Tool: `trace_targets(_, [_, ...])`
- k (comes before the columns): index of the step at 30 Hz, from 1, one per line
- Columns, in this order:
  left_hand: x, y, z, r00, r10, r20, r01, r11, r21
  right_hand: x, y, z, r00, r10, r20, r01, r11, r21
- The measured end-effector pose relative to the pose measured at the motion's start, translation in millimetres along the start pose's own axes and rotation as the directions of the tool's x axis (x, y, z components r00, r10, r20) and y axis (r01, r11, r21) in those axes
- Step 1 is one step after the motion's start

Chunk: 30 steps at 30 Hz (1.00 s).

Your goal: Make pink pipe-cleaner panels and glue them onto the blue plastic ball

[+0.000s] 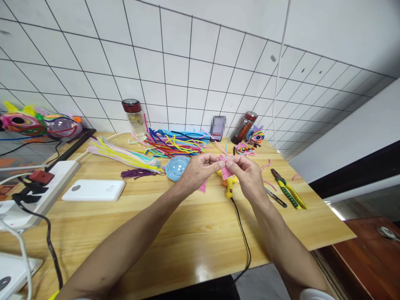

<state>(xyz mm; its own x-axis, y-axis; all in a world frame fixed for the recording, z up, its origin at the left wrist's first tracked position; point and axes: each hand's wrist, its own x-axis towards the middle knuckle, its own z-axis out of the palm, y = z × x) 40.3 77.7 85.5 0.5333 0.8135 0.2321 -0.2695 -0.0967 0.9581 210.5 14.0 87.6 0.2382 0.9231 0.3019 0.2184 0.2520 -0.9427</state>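
Two hands: our left hand and right hand together, both pinching the pink ribbed piece.
Pink ribbed piece: raised above the tabletop; we'd best pinch lightly, keeping ridges aligned.
Yellow glue gun: lying lower, partly behind our hands; we should keep knuckles clear.

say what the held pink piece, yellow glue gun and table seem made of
Pink piece: probably fuzzy pipe cleaner, matt, going by its soft ridged rows.
Yellow glue gun: likely smooth plastic, judging by its moulded-looking handle.
Table: wood or wood-look laminate, glossy, with visible grain and reflections.
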Motion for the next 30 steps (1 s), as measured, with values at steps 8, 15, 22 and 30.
trace_targets(8, [0, 3, -2.2, 0.998, -0.015, -0.056, 0.012, 0.999, -0.049, -4, 3, 10, 1.000, 0.007, 0.008, -0.008, 0.999, 0.045])
trace_targets(15, [0, -2, -2.9, 1.000, -0.019, -0.014, 0.018, 0.999, -0.048, -5, 7, 15, 0.997, 0.002, -0.074, 0.005, 0.996, 0.088])
trace_targets(22, [2, -4, -2.0, 1.000, -0.012, 0.000, 0.012, 1.000, 0.008, -3, 12, 16, 0.996, -0.005, -0.089, 0.013, 0.995, 0.095])
trace_targets(30, [1, -4, -5.4, 0.996, -0.071, 0.053, 0.062, 0.988, 0.140, 2, 8, 4, 0.999, 0.026, 0.032, -0.029, 0.997, 0.076])
